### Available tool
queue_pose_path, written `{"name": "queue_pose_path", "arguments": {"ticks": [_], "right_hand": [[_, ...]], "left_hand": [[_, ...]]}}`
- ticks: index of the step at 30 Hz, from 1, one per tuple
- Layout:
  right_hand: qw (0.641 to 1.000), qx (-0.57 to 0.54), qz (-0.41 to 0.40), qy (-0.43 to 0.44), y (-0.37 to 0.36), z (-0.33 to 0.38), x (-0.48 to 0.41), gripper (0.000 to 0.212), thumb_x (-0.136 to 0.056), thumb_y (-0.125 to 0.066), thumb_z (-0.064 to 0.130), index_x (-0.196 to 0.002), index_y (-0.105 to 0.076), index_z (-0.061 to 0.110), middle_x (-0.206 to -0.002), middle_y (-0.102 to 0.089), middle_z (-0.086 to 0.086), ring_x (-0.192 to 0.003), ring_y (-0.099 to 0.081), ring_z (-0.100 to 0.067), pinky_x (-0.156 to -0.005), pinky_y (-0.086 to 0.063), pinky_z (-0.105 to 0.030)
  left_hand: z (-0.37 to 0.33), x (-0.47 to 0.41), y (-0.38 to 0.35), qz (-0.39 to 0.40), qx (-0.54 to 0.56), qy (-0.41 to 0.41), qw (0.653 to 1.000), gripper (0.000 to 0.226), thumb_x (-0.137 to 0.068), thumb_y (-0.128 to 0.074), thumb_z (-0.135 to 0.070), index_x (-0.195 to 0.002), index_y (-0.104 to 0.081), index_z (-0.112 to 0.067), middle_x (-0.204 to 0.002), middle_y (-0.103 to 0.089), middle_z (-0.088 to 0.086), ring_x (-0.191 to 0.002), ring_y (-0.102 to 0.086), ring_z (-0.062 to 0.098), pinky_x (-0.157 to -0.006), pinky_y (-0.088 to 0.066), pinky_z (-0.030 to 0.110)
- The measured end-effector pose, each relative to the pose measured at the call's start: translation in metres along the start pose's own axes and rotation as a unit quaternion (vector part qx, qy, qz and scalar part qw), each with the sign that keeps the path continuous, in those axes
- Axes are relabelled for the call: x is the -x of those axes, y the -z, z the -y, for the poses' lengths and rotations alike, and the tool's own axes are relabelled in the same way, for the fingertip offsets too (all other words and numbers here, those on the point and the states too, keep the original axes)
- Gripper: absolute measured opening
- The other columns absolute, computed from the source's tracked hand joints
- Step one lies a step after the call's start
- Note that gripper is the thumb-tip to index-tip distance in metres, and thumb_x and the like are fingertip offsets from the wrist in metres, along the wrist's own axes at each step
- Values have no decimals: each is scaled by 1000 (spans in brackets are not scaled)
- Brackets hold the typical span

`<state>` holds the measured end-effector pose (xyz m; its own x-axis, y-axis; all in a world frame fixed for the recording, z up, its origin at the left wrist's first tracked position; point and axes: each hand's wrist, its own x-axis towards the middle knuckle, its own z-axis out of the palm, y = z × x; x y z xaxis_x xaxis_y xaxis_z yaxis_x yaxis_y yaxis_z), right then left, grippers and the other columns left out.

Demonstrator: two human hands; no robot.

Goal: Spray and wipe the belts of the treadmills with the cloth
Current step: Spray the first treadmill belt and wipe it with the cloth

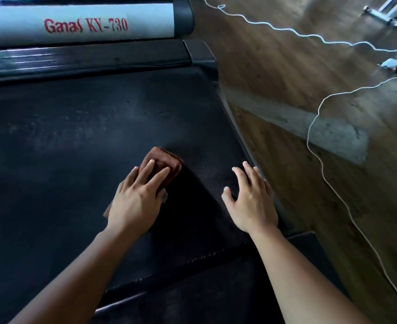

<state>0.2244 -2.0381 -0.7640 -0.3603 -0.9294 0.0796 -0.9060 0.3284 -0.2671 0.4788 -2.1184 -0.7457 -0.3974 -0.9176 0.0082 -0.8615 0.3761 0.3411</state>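
Both hands lie flat on the belt (75, 136): the left hand (136, 202) presses straight fingers on a brown cloth (165, 159), while the right hand (253, 202), at its 3 o'clock, rests spread and bare by the belt's right edge. At 12 o'clock stands a cover (75, 26) lettered "Ganas KY-730". From 1 to 4 o'clock a white cable (308, 136) snakes over the wood floor (286, 66) by a power strip (396, 65).

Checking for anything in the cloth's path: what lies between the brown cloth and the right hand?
Only bare black belt, in the head view, separates the cloth under the left hand from the right hand.
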Motion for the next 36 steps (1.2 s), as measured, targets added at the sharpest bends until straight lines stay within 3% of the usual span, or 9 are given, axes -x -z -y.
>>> {"name": "queue_pose_path", "arguments": {"ticks": [9,16,22,36], "right_hand": [[1000,-9,5,19,3,6,0,49,-95,-54,40,-139,-51,20,-156,-37,-9,-146,-30,-31,-115,-29,-52],[997,-31,-2,64,4,55,-7,51,-91,-48,42,-135,-54,19,-153,-42,-11,-143,-35,-36,-113,-34,-53],[992,-41,32,115,-10,112,-20,50,-96,-53,41,-141,-47,21,-158,-34,-9,-148,-25,-33,-117,-26,-51],[980,-25,102,169,-53,224,-45,53,-99,-45,45,-147,-38,26,-164,-20,-7,-152,-9,-29,-123,-8,-48]], "left_hand": [[28,6,21,3,-41,-5,999,57,-92,-67,-27,-146,-49,-27,-157,-38,8,-137,-41,43,-104,-42,59],[65,12,34,-23,-27,65,997,58,-93,-67,-27,-147,-48,-25,-159,-36,7,-142,-35,40,-108,-36,56],[104,16,50,-29,-29,113,993,57,-98,-58,-33,-151,-41,-29,-162,-30,4,-148,-25,34,-113,-32,53],[200,30,68,-60,-26,215,974,58,-100,-51,-38,-154,-33,-32,-163,-28,5,-149,-23,36,-121,-21,49]]}}
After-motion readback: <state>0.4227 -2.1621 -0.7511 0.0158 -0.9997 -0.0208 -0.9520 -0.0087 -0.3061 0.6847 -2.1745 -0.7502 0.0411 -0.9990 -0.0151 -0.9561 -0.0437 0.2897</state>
